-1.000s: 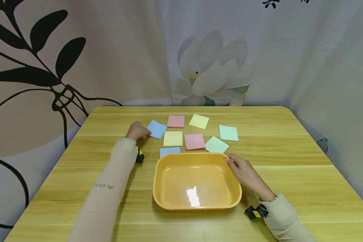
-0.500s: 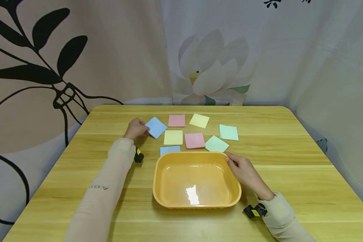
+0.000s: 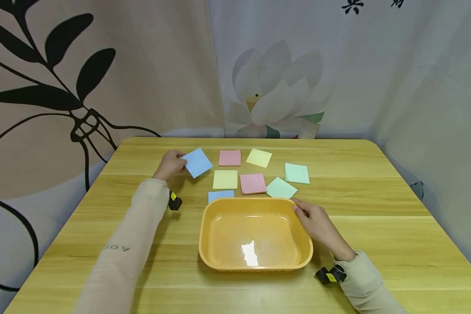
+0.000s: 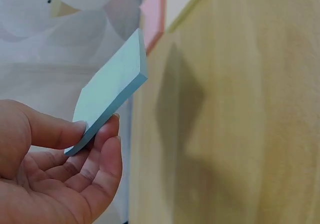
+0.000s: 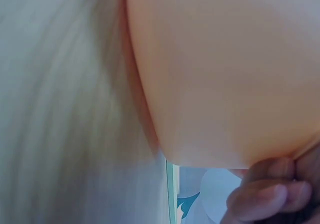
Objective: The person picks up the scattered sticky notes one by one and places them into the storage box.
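My left hand pinches one corner of a blue sticky note pad between thumb and fingers. In the left wrist view the pad is tilted and off the table, its shadow falling on the wood. At the far right corner of a yellow plastic tray, my right hand grips the rim. The right wrist view has the tray's side close up, with curled fingers at its edge. Nothing lies inside the tray.
Behind the tray lie pink pads, yellow pads and green pads. Another blue pad is partly hidden by the tray's far rim. A patterned curtain hangs beyond the wooden table.
My left hand has lifted the blue pad off the table and drawn it slightly left and away from the other pads. The right hand and tray stay put.
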The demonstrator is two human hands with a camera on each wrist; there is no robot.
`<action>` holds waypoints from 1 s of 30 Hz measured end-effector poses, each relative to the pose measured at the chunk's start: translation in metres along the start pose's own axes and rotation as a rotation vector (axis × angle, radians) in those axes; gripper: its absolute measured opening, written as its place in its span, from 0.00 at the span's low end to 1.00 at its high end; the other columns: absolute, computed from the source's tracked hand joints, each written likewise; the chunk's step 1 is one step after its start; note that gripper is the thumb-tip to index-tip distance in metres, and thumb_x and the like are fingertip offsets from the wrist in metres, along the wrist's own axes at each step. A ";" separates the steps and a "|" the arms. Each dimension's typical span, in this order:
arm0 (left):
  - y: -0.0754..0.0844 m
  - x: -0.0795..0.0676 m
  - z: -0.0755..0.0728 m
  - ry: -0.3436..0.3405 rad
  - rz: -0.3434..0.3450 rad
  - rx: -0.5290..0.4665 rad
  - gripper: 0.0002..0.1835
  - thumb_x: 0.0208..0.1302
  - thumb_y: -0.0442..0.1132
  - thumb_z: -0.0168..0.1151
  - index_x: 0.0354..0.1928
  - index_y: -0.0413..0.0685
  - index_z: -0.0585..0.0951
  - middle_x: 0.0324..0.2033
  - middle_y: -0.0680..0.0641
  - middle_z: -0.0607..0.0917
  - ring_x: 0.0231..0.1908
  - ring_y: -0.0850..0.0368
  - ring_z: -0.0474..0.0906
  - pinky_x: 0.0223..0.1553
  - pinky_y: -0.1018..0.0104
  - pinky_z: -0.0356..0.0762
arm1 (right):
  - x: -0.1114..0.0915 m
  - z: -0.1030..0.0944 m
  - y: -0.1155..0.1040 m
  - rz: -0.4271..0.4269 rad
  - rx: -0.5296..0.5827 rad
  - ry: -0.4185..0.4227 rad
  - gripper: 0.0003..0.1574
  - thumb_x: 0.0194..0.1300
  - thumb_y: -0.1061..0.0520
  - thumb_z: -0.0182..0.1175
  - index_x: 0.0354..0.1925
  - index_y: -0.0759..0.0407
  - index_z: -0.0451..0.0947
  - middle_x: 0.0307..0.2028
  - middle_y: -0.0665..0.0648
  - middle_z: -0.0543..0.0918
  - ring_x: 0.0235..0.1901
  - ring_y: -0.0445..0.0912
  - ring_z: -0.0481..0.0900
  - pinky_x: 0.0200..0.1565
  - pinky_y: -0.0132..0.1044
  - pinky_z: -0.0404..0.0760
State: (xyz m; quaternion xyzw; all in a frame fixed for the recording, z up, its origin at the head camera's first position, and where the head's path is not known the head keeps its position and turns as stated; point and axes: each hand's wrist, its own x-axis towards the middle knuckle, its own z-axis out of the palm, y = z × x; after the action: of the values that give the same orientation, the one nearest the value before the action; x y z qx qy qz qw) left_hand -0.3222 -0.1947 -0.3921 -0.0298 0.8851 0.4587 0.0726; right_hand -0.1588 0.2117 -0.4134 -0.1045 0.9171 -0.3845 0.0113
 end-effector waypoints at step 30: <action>0.071 -0.087 0.033 -0.432 0.171 -0.026 0.19 0.66 0.36 0.58 0.57 0.34 0.74 0.36 0.43 0.81 0.35 0.51 0.80 0.41 0.64 0.80 | 0.000 0.003 0.000 0.034 -0.015 0.009 0.25 0.75 0.55 0.48 0.65 0.66 0.68 0.15 0.49 0.64 0.15 0.38 0.58 0.19 0.30 0.62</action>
State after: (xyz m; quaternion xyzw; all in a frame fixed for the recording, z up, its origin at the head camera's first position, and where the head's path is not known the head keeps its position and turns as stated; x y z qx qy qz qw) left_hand -0.2412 -0.1280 -0.3397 0.1434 0.8425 0.4701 0.2207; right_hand -0.1584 0.2094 -0.4151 -0.0873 0.9218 -0.3776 0.0131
